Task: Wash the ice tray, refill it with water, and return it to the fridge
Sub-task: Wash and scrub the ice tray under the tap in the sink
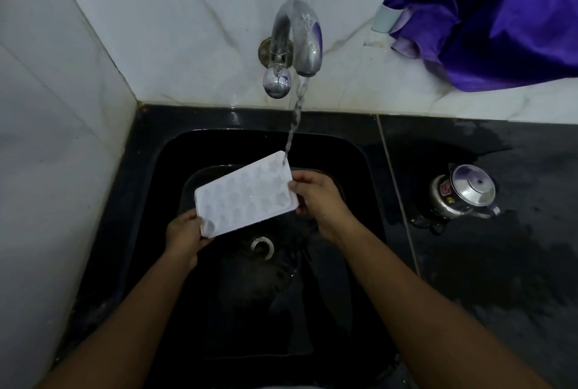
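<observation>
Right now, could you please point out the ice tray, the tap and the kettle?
ice tray [247, 198], head view, middle of its moulded face.
tap [309, 41], head view, outer bend of the spout.
kettle [472, 189], head view, on its domed lid.

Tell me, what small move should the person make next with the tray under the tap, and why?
Probably slide the ice tray forward and rightward under the water stream. The stream strikes only the tray's far corner beside the right hand, while the compartments toward the left hand lie outside it. Both hands hold its ends.
</observation>
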A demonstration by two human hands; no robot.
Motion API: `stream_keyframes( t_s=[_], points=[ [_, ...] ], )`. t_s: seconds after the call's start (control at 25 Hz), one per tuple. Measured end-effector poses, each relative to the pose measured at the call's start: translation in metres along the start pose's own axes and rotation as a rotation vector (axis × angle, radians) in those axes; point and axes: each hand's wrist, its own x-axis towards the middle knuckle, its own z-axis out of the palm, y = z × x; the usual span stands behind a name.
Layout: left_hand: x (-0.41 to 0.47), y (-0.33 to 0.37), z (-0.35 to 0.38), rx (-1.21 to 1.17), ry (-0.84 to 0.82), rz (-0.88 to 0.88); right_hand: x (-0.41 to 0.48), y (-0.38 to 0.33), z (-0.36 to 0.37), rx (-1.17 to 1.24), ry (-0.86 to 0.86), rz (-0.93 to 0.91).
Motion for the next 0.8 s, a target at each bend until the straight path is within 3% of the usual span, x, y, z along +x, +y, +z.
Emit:
stream_keyframes(
  t_s=[0.44, 0.56, 0.68, 0.8],
  points=[
    [-0.033, 0.069, 0.009, -0.199, -0.132, 0.388, 0.016, 0.015, -0.014, -0.027, 0.128, 0.153],
    [-0.029, 0.078, 0.003, -0.268, -0.127, 0.373, 0.022, 0.002, -0.004, -0.114, 0.112, 0.115],
    [-0.022, 0.063, -0.006, -0.328, -0.085, 0.278, 0.027, -0.025, 0.002, -0.260, 0.119, -0.062],
    [-0.021, 0.037, -0.007, -0.335, -0.056, 0.180, 0.024, -0.079, 0.013, -0.116, 0.078, -0.165]
  ],
)
